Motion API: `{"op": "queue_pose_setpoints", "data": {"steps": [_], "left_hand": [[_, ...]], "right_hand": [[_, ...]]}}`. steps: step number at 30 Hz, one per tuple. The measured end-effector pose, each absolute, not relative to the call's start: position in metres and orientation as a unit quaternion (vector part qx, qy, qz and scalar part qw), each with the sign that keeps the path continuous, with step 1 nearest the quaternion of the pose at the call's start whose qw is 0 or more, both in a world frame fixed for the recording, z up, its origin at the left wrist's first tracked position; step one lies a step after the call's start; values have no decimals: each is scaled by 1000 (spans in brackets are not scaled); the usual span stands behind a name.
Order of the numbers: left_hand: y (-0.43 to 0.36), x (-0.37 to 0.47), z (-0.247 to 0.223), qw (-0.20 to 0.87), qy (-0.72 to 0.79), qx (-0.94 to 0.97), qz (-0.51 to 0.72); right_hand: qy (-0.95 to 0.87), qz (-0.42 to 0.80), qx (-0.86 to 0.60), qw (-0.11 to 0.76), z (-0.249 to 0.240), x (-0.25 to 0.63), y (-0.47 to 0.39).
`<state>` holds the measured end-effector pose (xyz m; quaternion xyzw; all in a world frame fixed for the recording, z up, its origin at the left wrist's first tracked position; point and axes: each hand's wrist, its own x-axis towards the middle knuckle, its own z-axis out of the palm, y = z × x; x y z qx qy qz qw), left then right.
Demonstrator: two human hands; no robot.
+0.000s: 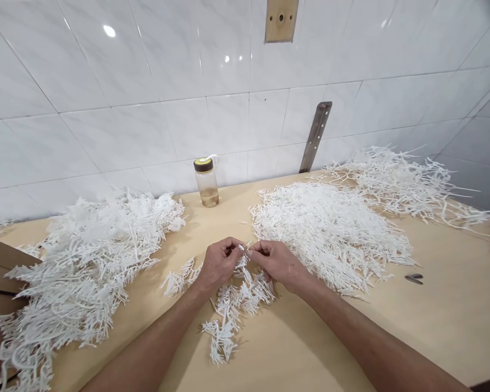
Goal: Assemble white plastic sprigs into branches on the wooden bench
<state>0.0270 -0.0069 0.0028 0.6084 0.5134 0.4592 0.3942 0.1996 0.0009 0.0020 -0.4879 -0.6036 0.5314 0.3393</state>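
Note:
My left hand [220,265] and my right hand [278,262] meet near the middle of the table, thumbs and fingertips pinched close together. Between them they grip the top end of a white branching plastic sprig [239,299], which looks like artificial foliage. Its spiky tufts trail down toward me over the tabletop. The exact spot where the fingertips press is partly hidden. A small loose white sprig [182,277] lies just left of my left hand. To the right of my right hand spreads a large pile of short white sprigs [326,228].
A heap of bushy white sprigs [93,272] covers the left side, beside a brown box [4,261]. Longer bare white stems [408,182] lie at the back right. A bottle [207,185], a metal bracket [316,139] and small nippers [414,279] are also there.

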Motion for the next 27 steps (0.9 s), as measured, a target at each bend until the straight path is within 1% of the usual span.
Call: {"op": "queue_pose_setpoints", "data": {"steps": [3,9,14,16,19,22,27], "left_hand": [[-8,29,4,397,517,603,460],[-11,31,6,384,533,614,438],[-12,32,6,332,545,651,412],[-12,31,5,303,552,663,405],[-11,30,4,266,556,678,400],[-11,29,5,265,540,694,396],[-12,29,7,275,538,697,385]], "right_hand": [[-626,489,-503,340,4,198,-1],[-714,309,-527,343,2,197,-4],[-772,161,-520,329,-1,195,-6],[-777,156,-520,318,-1,194,-6],[-761,210,-530,310,-3,195,-5],[-742,238,-543,313,-6,196,-3],[-762,207,-535,301,-4,195,-6]]}}
